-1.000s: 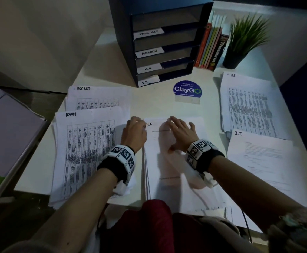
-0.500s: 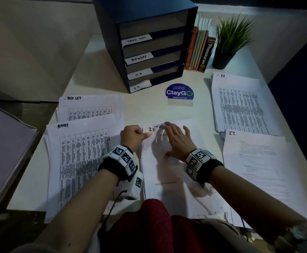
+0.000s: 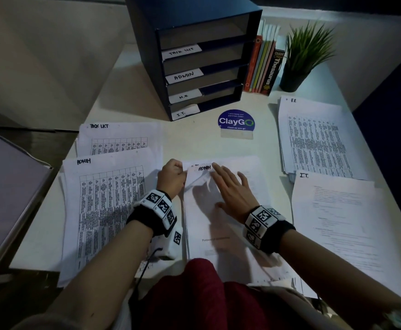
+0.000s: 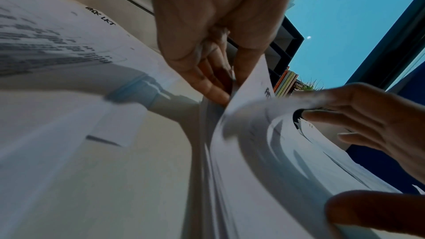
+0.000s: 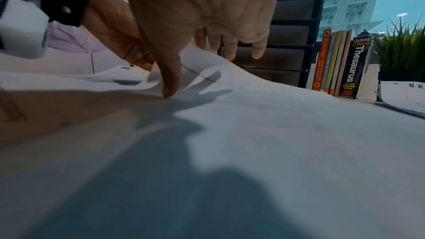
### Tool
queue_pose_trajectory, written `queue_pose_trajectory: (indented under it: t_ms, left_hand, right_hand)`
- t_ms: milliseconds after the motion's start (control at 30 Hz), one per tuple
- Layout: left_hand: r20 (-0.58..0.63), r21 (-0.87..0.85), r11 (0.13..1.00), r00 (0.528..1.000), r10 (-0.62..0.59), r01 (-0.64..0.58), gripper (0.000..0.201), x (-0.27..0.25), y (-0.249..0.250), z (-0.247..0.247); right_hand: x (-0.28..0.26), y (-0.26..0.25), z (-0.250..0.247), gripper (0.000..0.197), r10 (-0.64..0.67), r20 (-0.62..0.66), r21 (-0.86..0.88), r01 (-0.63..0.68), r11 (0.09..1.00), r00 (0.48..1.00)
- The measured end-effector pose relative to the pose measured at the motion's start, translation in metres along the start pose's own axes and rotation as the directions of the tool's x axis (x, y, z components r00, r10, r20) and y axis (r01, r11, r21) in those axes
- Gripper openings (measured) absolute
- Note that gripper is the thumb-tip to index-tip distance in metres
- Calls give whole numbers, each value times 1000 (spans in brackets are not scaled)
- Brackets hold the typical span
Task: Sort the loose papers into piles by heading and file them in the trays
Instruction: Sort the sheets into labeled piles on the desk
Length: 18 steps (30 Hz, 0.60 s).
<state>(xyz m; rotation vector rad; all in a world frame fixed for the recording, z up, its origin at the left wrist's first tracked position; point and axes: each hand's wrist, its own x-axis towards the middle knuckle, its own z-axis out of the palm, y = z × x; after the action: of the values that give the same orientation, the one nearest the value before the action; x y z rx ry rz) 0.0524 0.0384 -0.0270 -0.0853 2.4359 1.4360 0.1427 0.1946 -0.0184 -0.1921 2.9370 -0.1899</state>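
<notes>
white desk (image 3: 128, 91): left hand (image 3: 170, 176) pinches admin sheet (image 3: 200, 177) corner; right hand (image 3: 232, 189) flat atop.

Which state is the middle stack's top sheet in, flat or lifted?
Lifted at its far-left corner. The left hand pinches the top sheet there, bowing it upward; the right hand lies open on it.

Left hand (image 3: 172, 176) pinched in a tight grip; right hand (image 3: 230, 190) flat, fingers spread.
</notes>
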Motion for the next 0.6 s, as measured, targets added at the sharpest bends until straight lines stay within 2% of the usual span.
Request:
queue_pose_trajectory:
  t_ms: [100,167,233,267,300,367,400,467,500,533,600]
  left_hand:
    - [66,55,998,998,13,-17,16,-2,1,-1]
    - [79,46,999,997,23,-27,6,-6,3,-1]
    - [71,-11,999,996,54,-53,37,-10,3,0]
    - [83,-9,996,993,84,-84,44,-13,5,0]
    - [101,4,993,988,117,-118,42,-15,7,0]
    - [126,-10,991,983,131,-131,16,-20,13,-2]
    - [143,-30,993,983,116,-113,9,-23,17,-3]
    - [175,-56,998,983,51,-42,38,-23,16,-5]
    - [186,-54,998,981,46,-37,41,-21,14,-5]
    - [189,-38,997,980,66,-60,41,-21,13,-5]
    - [162,100,990,983,85,-103,36,-17,7,-4]
  right_hand:
    - [1,1,7,87,-83,-135,-114,67,991,987]
    - [3,2,11,85,-97,-184,-119,76,990,978]
    - [4,1,11,79,-84,-233,-65,70,995,969]
    - [5,1,12,71,-71,-269,-26,67,997,960]
    - [5,2,11,58,-58,-312,30,71,997,948]
    - [7,1,7,25,17,-359,216,66,974,933]
    - [9,1,5,15,70,-360,306,46,951,930]
    - [13,2,0,14,147,-288,456,1,890,946]
    - [15,2,-2,15,173,-252,530,-14,848,952]
    - [15,1,-7,15,202,-211,609,-34,793,956]
    - [13,-2,-15,18,265,-118,757,-86,648,957]
